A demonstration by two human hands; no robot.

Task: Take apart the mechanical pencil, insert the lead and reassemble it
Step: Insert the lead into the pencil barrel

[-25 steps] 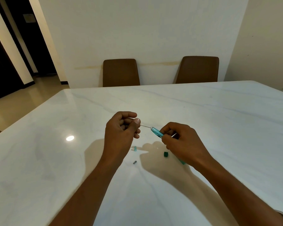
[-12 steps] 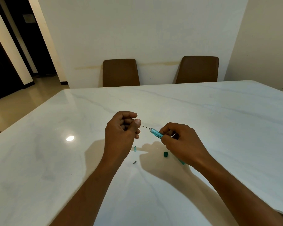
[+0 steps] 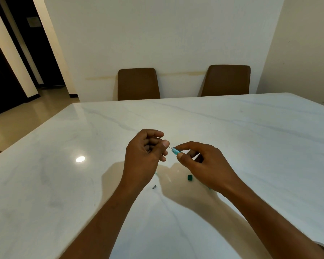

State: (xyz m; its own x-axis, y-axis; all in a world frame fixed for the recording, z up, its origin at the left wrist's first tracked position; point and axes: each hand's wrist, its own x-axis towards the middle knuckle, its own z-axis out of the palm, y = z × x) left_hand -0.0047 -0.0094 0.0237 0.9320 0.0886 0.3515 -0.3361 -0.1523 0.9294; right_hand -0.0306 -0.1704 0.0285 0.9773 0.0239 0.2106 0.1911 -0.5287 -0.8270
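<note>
My right hand (image 3: 206, 163) grips the teal mechanical pencil barrel (image 3: 175, 151), its open end pointing left; most of the barrel is hidden under the palm. My left hand (image 3: 145, 156) pinches a thin grey lead (image 3: 170, 147) between thumb and fingers, and only a short stub shows between the thumb and the barrel's end. On the white marble table (image 3: 251, 146) below the hands lie a small dark green cap (image 3: 189, 177) and a tiny grey piece (image 3: 154, 187). A sliver of a teal part (image 3: 155, 172) peeks from behind my left wrist.
Two brown chairs (image 3: 138, 84) (image 3: 226, 80) stand against the far wall behind the table. A bright light reflection (image 3: 80, 159) glints on the tabletop to the left. A dark doorway opens at the far left.
The lead showing between my left thumb and the barrel has become much shorter, and the two hands have come closer together.
</note>
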